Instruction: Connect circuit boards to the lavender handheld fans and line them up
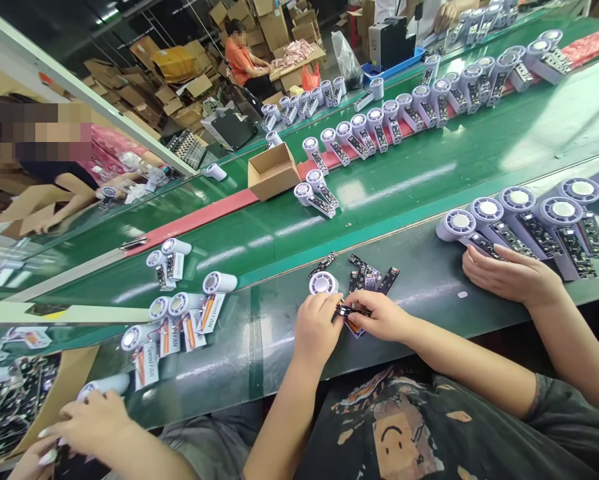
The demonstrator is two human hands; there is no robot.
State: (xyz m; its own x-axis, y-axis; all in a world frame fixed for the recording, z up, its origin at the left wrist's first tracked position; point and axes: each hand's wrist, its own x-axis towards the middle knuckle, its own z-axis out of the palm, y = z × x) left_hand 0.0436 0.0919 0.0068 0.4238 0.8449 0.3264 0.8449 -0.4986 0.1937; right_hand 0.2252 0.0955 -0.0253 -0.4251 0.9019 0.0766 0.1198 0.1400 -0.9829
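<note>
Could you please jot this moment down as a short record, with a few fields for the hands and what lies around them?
Left hand: just below a white fan head
Right hand: holding a black circuit board
Nearby: loose circuit boards
Beyond: green conveyor belt
Co-worker: a hand beside assembled fans

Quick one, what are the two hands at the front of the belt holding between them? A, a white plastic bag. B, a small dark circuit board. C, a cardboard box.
B. The left hand and right hand meet on a small dark circuit board.
</note>
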